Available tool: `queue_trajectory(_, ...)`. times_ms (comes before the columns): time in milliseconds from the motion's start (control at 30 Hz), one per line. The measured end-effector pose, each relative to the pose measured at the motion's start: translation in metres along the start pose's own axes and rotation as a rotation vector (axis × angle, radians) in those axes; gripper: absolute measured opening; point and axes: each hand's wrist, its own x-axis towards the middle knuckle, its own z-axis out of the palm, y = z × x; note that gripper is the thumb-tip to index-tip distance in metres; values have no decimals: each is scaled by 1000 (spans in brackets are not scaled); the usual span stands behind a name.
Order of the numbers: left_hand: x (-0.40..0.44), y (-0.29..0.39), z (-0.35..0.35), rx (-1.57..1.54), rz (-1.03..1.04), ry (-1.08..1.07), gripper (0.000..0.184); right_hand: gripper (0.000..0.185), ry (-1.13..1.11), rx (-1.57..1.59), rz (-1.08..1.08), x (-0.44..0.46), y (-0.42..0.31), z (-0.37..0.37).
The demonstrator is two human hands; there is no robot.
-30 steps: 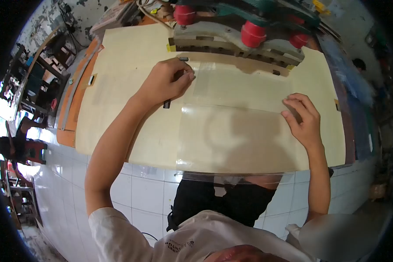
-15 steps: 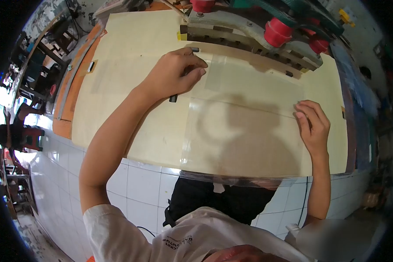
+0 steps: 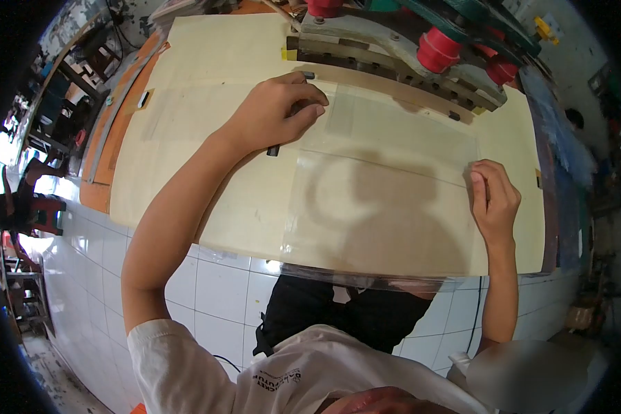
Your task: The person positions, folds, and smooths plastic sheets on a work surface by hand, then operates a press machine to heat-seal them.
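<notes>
A clear plastic sheet (image 3: 379,228) lies on the cream-coloured board (image 3: 179,138), with its crease or overlapping edge running across it. My left hand (image 3: 283,110) rests by the sheet's upper left corner, thumb and forefinger brought together at its edge. Small dark stops (image 3: 273,150) sit beside and beyond this hand. At the right edge of the sheet is my right hand (image 3: 495,196), its fingers curled and the thumb against them in a pinch. How much film each pinch holds is hard to see because it is transparent.
Beyond the sheet stands a machine with a long metal bar (image 3: 386,65), red knobs (image 3: 438,50) and green arms (image 3: 462,21). More clear plastic (image 3: 559,138) hangs at the right side. A metal strip (image 3: 114,114) lies along the orange table edge (image 3: 96,196).
My right hand's thumb and fingers have drawn closer together at the sheet's right edge. My left hand stays in place. The view has shifted slightly.
</notes>
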Motion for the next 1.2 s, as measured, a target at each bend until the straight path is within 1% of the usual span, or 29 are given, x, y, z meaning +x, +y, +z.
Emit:
queue_trajectory(233,-1,2,-1,12,-20,-26,16,5,2,-23,2,2,-4,0)
queue_trajectory(333,0,4,-1,8,-30,-22,17,7,-31,-53,-33,3,-5,0)
queue_trajectory(400,0,4,-1,20,-29,-23,17,9,-26,-148,-99,5,-7,-1)
queue_trajectory(433,0,4,-1,32,-27,-24,17,9,-27,-149,-101,5,-8,-1)
queue_trajectory(600,0,0,1,27,2,-15,16,12,-28,-88,-141,8,-11,-1)
queue_trajectory(767,1,-1,1,17,25,17,15,11,-53,-81,-182,10,-10,2)
queue_trajectory(867,-1,-1,2,29,8,-5,14,10,-51,-48,-193,9,-9,6)
queue_trajectory(1000,0,-4,2,29,56,19,12,10,-46,15,-200,9,-10,7)
queue_trajectory(1200,1,-7,3,34,93,60,11,10,-32,-1,-232,7,-9,7)
